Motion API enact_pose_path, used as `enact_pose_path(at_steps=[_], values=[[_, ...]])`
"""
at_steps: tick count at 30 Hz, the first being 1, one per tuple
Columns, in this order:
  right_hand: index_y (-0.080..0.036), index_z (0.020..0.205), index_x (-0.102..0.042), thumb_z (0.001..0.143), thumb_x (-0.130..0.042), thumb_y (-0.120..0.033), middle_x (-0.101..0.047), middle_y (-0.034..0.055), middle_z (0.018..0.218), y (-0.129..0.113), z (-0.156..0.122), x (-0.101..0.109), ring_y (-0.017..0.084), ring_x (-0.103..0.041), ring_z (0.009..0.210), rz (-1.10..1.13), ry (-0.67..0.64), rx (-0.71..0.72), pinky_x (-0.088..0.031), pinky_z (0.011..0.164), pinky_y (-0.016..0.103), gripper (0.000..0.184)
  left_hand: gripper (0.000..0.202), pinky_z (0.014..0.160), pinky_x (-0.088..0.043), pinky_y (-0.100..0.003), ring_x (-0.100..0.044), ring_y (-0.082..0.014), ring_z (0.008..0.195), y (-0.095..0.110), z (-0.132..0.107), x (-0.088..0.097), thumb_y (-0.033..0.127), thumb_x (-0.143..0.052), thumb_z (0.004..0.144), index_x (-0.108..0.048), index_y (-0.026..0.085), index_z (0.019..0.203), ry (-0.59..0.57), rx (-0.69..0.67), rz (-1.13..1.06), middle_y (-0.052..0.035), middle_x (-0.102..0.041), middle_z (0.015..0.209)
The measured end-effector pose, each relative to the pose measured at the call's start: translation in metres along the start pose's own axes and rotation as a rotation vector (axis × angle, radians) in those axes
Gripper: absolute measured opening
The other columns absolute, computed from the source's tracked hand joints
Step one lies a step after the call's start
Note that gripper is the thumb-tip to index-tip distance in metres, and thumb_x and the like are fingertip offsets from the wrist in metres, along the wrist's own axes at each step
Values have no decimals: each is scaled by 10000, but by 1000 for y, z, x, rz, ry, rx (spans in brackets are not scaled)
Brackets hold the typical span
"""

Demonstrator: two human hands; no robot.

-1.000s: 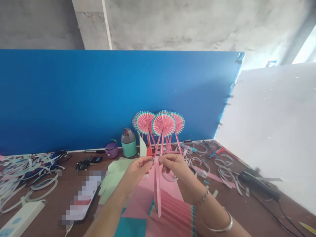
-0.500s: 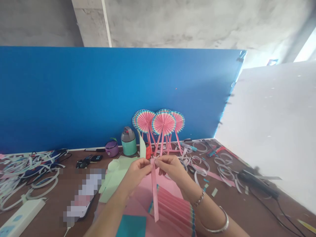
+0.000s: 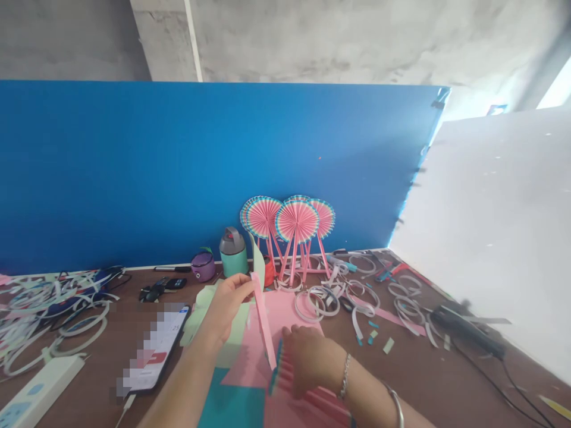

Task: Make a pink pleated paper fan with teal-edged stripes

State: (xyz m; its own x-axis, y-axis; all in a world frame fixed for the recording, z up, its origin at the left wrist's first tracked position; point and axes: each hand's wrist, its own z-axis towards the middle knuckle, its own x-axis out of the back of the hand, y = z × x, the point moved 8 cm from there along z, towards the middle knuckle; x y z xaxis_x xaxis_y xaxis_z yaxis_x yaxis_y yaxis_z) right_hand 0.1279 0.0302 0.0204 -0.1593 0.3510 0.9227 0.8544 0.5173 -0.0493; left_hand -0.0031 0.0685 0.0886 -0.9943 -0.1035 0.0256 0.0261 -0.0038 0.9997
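My left hand (image 3: pixel 227 303) pinches the upper end of a narrow folded pink paper strip (image 3: pixel 265 330), which slants down and to the right. Over a pleated pink paper (image 3: pixel 285 371) with blue-green and cream edges lies my right hand (image 3: pixel 307 359). Its fingers curl round the far part of the pleats, and the fingertips are hidden. Beneath are pink paper sheets (image 3: pixel 245 365) and a teal sheet (image 3: pixel 232 407). Pale green paper (image 3: pixel 203 303) is beside my left hand. Several round pleated pink fans (image 3: pixel 297 221) on pink strip stands are at the back.
A phone (image 3: pixel 158 351) and a white power strip (image 3: pixel 42 389) lie at left, near tangled white strips (image 3: pixel 40 297). A teal-and-grey container (image 3: pixel 233 255) and purple pot (image 3: pixel 203 267) stand before the blue partition (image 3: pixel 134 172). Curled strips (image 3: pixel 361 297) and a black corded tool (image 3: pixel 466 333) are at right.
My right hand has let go of the strip's top and moved down onto the pleated paper. My left hand has shifted left and slightly up with the strip, which now tilts.
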Motion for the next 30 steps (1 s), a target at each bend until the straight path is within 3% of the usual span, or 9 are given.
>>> enact_pose_path(at_steps=[3, 7, 13, 17, 19, 24, 27, 30], values=[[-102, 1038, -587, 481, -748, -184, -642, 172, 921, -1, 4, -1, 313, -642, 814, 19, 10, -4, -473, 654, 360, 585, 195, 708, -416, -283, -519, -132, 636, 1, 1, 3, 363, -625, 643, -558, 180, 647, 20, -3, -2, 21, -569, 640], [-107, 1012, -605, 547, -660, -108, -659, 165, 906, 18, 6, 15, 304, -641, 834, 161, 58, -7, -447, 617, 319, 468, 199, 709, -421, -290, -519, -135, 634, 3, 1, 7, 363, -624, 646, -553, 178, 633, 40, -18, 2, 20, -565, 631], [-163, 955, -583, 654, -538, -125, -641, 42, 822, 66, 7, 53, 162, -602, 688, 793, 436, -48, -400, 576, 243, 307, 189, 676, -404, -276, -514, -140, 637, 1, -1, 4, 358, -612, 648, -552, 182, 611, 67, -22, 40, 28, -553, 609], [-183, 769, -502, 678, -499, -142, -592, 0, 743, 72, 0, 67, 129, -540, 614, 1010, 651, -28, -373, 550, 238, 100, 183, 653, -391, -266, -526, -153, 655, -1, -5, -6, 335, -586, 650, -493, 199, 569, 89, -41, 62, 38, -517, 582], [-203, 728, -433, 693, -486, -152, -574, -18, 712, 68, -4, 70, 126, -521, 597, 1077, 719, -7, -371, 550, 243, 82, 175, 630, -384, -259, -528, -156, 646, -1, -8, -11, 322, -564, 652, -461, 209, 569, 98, -56, 64, 47, -485, 558], [-225, 701, -347, 726, -434, -132, -508, -52, 602, 55, -5, 68, 132, -533, 584, 1284, 739, 107, -412, 588, 260, 130, 180, 553, -354, -236, -459, -125, 556, 0, -14, -19, 304, -523, 655, -388, 221, 569, 116, -99, 49, 68, -407, 518], [-213, 687, -389, 765, -483, -199, -491, -50, 617, 53, -7, 71, 131, -553, 611, 1363, 719, 149, -424, 647, 272, 123, 176, 512, -321, -223, -383, -102, 503, 1, -17, -19, 277, -501, 645, -355, 224, 564, 143, -124, 40, 80, -349, 505], [-191, 697, -482, 813, -487, -297, -557, -14, 694, 49, -8, 73, 157, -603, 727, 1487, 608, 214, -427, 764, 305, 157, 146, 503, -315, -221, -378, -100, 495, 2, -17, -18, 255, -480, 642, -354, 226, 575, 157, -142, 26, 80, -369, 508]])
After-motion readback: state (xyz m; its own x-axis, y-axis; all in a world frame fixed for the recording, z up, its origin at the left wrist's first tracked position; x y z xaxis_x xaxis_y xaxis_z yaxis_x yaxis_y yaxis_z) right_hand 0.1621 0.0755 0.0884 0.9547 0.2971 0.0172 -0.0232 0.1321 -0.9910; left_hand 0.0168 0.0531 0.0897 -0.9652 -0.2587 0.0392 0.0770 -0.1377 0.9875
